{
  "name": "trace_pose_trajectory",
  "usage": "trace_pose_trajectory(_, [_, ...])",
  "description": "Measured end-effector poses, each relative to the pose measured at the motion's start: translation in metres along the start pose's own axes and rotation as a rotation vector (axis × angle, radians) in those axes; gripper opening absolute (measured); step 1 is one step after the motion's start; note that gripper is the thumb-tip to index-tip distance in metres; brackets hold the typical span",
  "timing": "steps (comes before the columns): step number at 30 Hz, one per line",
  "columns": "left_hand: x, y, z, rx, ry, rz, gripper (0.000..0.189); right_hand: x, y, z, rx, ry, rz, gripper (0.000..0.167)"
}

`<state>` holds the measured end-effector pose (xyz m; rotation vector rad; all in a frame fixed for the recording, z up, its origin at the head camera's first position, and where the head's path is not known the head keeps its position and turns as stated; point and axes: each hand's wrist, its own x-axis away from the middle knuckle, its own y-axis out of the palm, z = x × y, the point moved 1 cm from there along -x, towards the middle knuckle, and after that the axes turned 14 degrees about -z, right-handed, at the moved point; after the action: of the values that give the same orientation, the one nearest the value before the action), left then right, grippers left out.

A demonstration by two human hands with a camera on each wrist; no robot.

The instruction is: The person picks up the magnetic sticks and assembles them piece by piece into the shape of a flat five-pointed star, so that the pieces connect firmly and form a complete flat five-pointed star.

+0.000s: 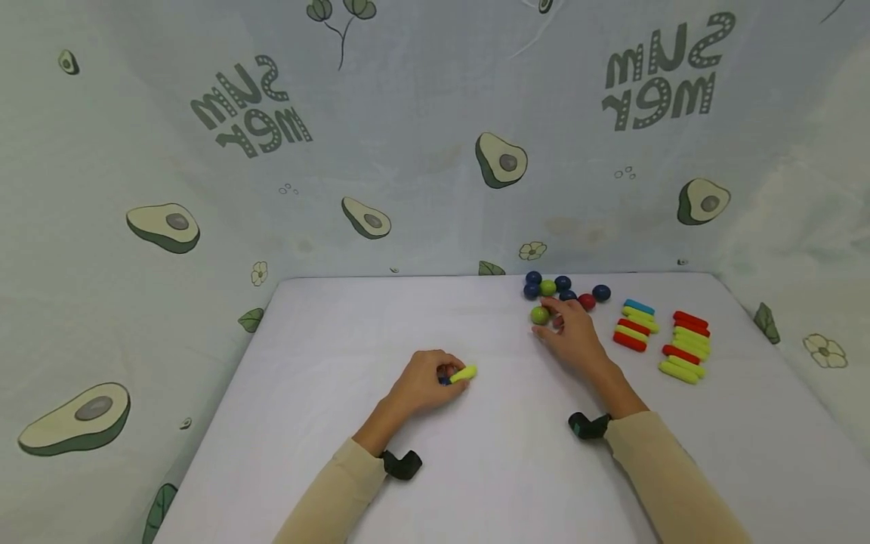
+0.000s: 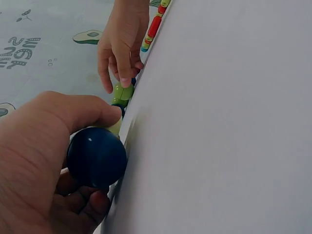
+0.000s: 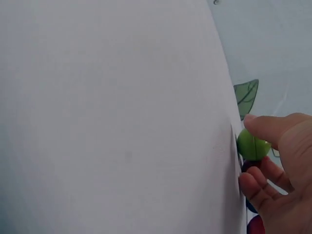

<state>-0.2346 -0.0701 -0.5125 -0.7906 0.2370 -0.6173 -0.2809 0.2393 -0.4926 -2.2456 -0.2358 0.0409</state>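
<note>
My left hand [image 1: 430, 380] is over the middle of the table and holds a dark blue ball [image 2: 96, 157] together with a short yellow stick [image 1: 464, 375]. Thumb and curled fingers surround both; the ball partly hides the stick in the left wrist view. Farther back and to the right, my right hand [image 1: 574, 336] reaches to a green ball [image 1: 540, 316]. Its thumb and fingers are spread on either side of that ball [image 3: 254, 145], and firm contact is not plain. A reddish ball is partly hidden under the fingers.
Behind the right hand lie several dark blue balls [image 1: 601, 293], another green ball [image 1: 547, 288] and a red ball [image 1: 587, 301]. Two rows of red, yellow and blue sticks [image 1: 691, 336] lie to the right. A printed cloth [image 1: 435, 151] hangs beyond the white table [image 1: 340, 332].
</note>
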Motion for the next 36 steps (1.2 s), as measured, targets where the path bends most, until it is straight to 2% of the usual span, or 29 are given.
trace_pose_trajectory(6, [0.006,-0.004,-0.004,0.027,0.01,0.004,0.02,-0.004,0.001,-0.004,0.03,-0.017,-0.013,0.048])
trace_pose_trajectory(10, [0.005,-0.005,-0.005,0.034,0.029,0.021,0.021,-0.002,0.001,-0.006,0.006,-0.04,-0.031,0.042])
trace_pose_trajectory(21, [-0.001,0.0,-0.007,0.062,0.043,0.006,0.021,0.018,0.016,-0.017,-0.102,-0.129,-0.204,0.038])
trace_pose_trajectory(29, [-0.002,-0.004,-0.008,0.058,0.049,-0.007,0.022,0.026,0.033,-0.036,-0.212,-0.204,-0.299,0.037])
trace_pose_trajectory(36, [-0.003,-0.012,-0.003,0.059,0.055,-0.027,0.022,0.027,0.041,-0.054,-0.218,-0.244,-0.354,0.035])
